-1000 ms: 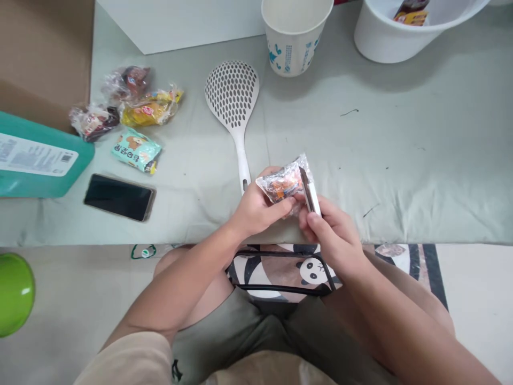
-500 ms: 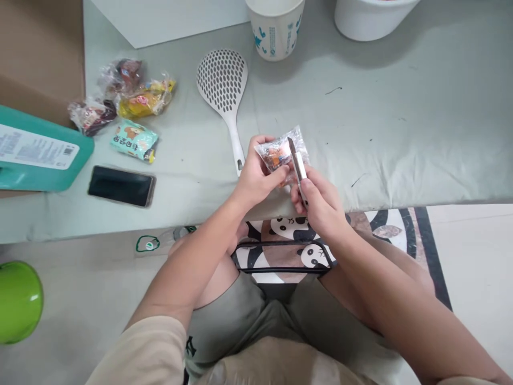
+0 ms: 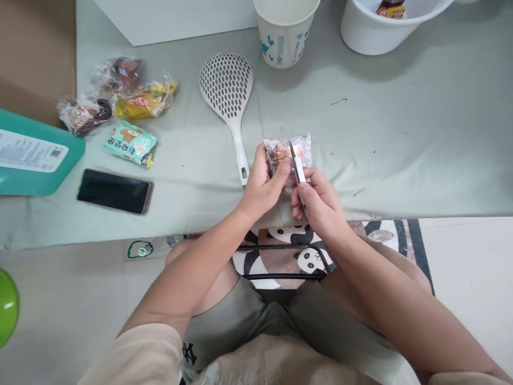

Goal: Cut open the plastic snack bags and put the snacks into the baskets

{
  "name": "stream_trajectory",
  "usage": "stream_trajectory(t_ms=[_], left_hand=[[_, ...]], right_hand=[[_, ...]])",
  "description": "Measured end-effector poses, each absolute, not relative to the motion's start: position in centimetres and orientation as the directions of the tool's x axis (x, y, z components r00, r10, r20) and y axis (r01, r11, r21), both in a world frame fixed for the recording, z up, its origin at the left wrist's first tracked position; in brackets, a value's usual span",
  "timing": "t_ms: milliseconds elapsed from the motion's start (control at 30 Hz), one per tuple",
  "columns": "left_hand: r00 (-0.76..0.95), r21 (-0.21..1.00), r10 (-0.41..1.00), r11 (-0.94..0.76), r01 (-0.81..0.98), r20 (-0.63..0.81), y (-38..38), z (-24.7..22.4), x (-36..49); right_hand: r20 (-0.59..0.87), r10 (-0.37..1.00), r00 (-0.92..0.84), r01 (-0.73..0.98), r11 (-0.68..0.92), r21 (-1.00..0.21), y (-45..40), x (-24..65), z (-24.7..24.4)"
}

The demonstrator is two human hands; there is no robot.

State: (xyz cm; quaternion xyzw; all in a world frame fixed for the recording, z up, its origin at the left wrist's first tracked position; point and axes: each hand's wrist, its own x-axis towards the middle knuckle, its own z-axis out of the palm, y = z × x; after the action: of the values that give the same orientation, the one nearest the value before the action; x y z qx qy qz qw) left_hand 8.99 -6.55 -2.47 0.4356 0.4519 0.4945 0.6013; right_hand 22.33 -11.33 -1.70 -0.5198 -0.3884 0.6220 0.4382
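Note:
My left hand (image 3: 262, 182) is closed on a small clear plastic packet (image 3: 303, 147) with something orange inside, its thumb pressing on the front. In my right hand (image 3: 320, 203) is a white-handled utility knife (image 3: 298, 170). The dark blade points away from me and lies over the packet; whether it touches the plastic I cannot tell. Both hands are just above the front edge of the table. Left of them, a pale slotted skimmer (image 3: 227, 88) lies with its handle end close to my left hand.
Several wrapped snacks, among them a yellow one (image 3: 140, 104) and a mint-green packet (image 3: 130, 143), lie at the left. Nearby are a phone (image 3: 115, 191) and a green container (image 3: 60, 176). A paper cup (image 3: 282, 45) and a white bowl (image 3: 366, 35) holding wrappers stand at the back.
The view has shifted slightly, bringing more of the bowl into sight. The packet has turned a little and sits straighter in my left hand. The knife stays over it.

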Motion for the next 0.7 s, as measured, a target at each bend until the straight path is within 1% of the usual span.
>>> stream_trajectory(t_ms=[167,267,333,467,567,700], left_hand=[[0.033,0.979,0.994,0.110,-0.172,-0.106,-6.41,-2.61,9.10],[-0.012,0.984,0.996,0.088,-0.157,-0.091,-6.51,-2.65,9.18],[-0.025,0.979,0.994,0.104,-0.173,-0.110,-6.68,-2.62,9.27],[0.017,0.967,0.988,0.152,-0.204,-0.152,-7.10,-2.38,9.43],[0.040,0.974,0.992,0.126,-0.190,-0.120,-7.27,-2.09,9.48],[0.088,0.979,0.993,0.092,-0.183,-0.077,-7.25,-1.78,9.47]], right_hand=[[-0.344,0.934,-0.098,-0.168,-0.356,-0.919,-11.52,22.34,-1.10],[-0.338,0.935,-0.109,-0.148,-0.351,-0.925,-11.65,22.30,-0.90],[-0.328,0.939,-0.106,-0.138,-0.341,-0.930,-11.68,22.24,-0.91],[-0.308,0.947,-0.094,-0.115,-0.317,-0.941,-11.65,22.13,-1.10],[-0.277,0.958,-0.078,-0.139,-0.286,-0.948,-11.63,22.23,-1.24],[-0.239,0.970,-0.055,-0.219,-0.245,-0.944,-11.70,22.52,-1.46]])
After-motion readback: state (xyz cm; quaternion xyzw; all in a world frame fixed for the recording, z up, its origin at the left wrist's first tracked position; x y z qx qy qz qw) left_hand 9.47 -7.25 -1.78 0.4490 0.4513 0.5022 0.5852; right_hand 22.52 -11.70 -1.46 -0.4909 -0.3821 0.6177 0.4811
